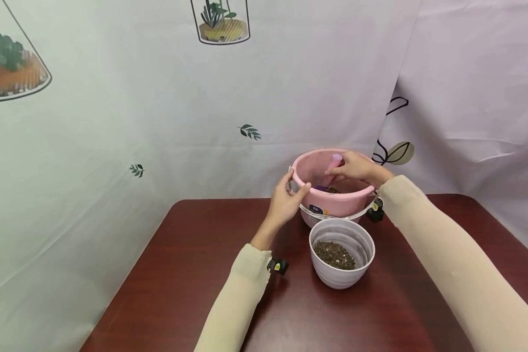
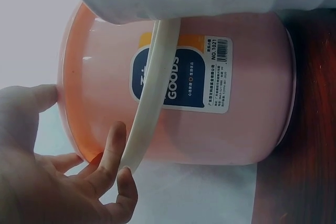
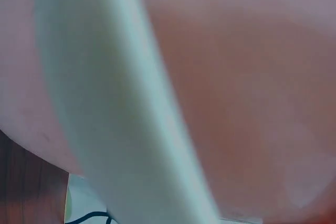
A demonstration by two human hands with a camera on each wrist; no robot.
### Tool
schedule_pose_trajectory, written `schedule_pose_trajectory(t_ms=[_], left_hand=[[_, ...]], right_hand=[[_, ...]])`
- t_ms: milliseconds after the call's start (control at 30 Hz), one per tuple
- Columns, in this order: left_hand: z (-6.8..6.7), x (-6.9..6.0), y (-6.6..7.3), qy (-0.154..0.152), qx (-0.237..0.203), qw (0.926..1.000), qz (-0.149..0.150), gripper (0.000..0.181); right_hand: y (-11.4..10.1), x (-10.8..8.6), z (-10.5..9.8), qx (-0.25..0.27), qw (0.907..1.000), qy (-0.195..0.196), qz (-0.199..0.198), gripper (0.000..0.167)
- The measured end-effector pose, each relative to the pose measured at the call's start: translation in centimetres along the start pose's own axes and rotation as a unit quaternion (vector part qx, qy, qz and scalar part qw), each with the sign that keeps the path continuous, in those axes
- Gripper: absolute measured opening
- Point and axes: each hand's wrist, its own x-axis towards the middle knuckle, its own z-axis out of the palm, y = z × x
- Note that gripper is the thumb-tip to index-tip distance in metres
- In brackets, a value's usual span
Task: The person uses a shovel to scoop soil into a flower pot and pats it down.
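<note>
A pink bucket (image 1: 347, 199) stands at the back of the table, its white carrying handle (image 2: 149, 95) hanging down the front. My left hand (image 1: 282, 201) grips the bucket's left rim, thumb on the near side. Inside the bucket, my right hand (image 1: 355, 166) holds the pink handle of a small trowel (image 1: 335, 161). The trowel's purple lower end is down by some dark soil (image 1: 332, 190), mostly hidden by the rim. In front of the bucket sits a grey-white plant pot (image 1: 340, 278) partly filled with brown soil (image 1: 334, 255). The right wrist view shows only the bucket's wall and blurred handle close up.
The reddish-brown table (image 1: 193, 274) ends just behind the bucket. A pale patterned cloth (image 1: 193, 112) hangs close behind its back edge. The pot stands between my two forearms, near the bucket's front.
</note>
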Motion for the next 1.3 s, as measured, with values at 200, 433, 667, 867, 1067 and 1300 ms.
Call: schedule_pose_trajectory(t_ms=[200,433,667,867,1067,1300], left_hand=[[-0.1,0.2,0.0,0.000,0.002,1.0000,-0.001,0.068],[0.1,0.3,-0.1,-0.003,-0.011,0.9999,-0.007,0.069],[0.1,0.4,-0.2,-0.001,-0.014,0.9999,-0.010,0.070],[0.0,0.4,-0.3,0.005,-0.020,0.9997,-0.011,0.070],[0.1,0.2,-0.4,0.011,-0.022,0.9997,-0.009,0.071],[0.2,0.2,-0.2,0.011,-0.022,0.9995,-0.020,0.070]], right_hand=[[0.1,0.2,-0.1,0.045,0.9988,-0.017,-0.009,0.023],[0.0,-0.4,-0.4,0.091,0.9957,-0.015,0.000,0.025],[-0.5,-1.5,-1.5,0.092,0.9954,0.025,0.012,0.027],[-0.7,-2.0,-2.5,0.133,0.9892,0.053,0.032,0.025],[-0.5,-2.8,-3.1,0.236,0.9699,0.048,0.035,0.027],[-0.3,-4.2,-4.2,0.339,0.9373,0.066,0.048,0.023]])
